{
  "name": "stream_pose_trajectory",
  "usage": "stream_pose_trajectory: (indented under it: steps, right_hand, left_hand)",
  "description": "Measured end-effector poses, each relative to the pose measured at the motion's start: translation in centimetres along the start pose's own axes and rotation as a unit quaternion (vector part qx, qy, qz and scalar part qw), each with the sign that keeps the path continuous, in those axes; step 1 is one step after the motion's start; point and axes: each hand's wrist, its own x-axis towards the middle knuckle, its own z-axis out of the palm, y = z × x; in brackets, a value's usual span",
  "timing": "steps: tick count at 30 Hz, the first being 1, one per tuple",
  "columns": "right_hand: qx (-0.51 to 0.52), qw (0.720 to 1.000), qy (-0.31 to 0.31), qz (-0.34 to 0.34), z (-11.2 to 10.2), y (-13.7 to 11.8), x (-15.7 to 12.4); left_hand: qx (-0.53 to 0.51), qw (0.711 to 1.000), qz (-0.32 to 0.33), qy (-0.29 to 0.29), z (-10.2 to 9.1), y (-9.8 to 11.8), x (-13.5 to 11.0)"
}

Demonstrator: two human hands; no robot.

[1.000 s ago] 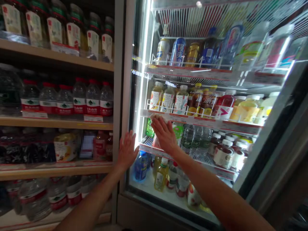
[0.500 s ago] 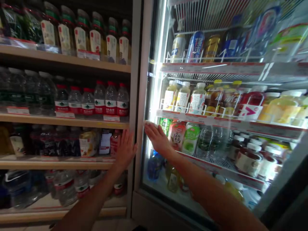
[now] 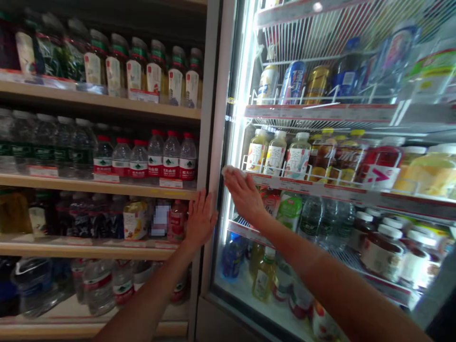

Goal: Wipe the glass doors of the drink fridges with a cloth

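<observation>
My right hand lies flat against the glass door of a lit drinks fridge, near its left edge. A small white cloth shows at its fingertips, pressed between fingers and glass; the part under the palm is hidden. My left hand has its fingers stretched upward and holds nothing. It rests at the upright post between the wooden shelves and the fridge, beside a pink-red bottle.
Wooden shelves on the left carry rows of water bottles and juice bottles. Behind the glass, wire racks hold tea bottles, cans and jars. A yellow-green bottle stands at the fridge bottom.
My right hand has slid upward along the glass with the white cloth. My left hand stays by the post. The view has shifted, so the shelves appear lower and farther right.
</observation>
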Motion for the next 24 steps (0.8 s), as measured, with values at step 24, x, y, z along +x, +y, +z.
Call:
stream_pose_trajectory:
  steps: [24]
  right_hand:
    - [-0.012, 1.0, 0.014, 0.023, -4.3, 6.1, 6.4]
  left_hand:
    - [-0.031, 0.997, 0.004, 0.068, -1.1, 2.8, 9.7]
